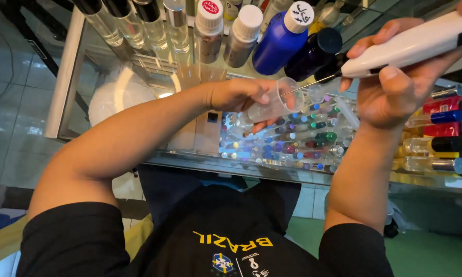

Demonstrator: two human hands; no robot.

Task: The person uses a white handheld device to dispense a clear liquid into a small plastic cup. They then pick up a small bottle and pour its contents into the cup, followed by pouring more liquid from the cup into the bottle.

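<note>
Clear plastic cup (pixel 277 105): gripped in closed left hand (pixel 241 96), mouth pointing 2 o'clock. White handheld mixer (pixel 410 46): clasped by right hand (pixel 395 92), long axis 2-to-8 o'clock, thin shaft (pixel 310 84) entering cup mouth.

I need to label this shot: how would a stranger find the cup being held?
Start at the glass counter crowded with bottles. Above its tray of coloured vials, the left hand holds a clear plastic cup tilted sideways. It alone has a thin metal rod entering its mouth.
</note>
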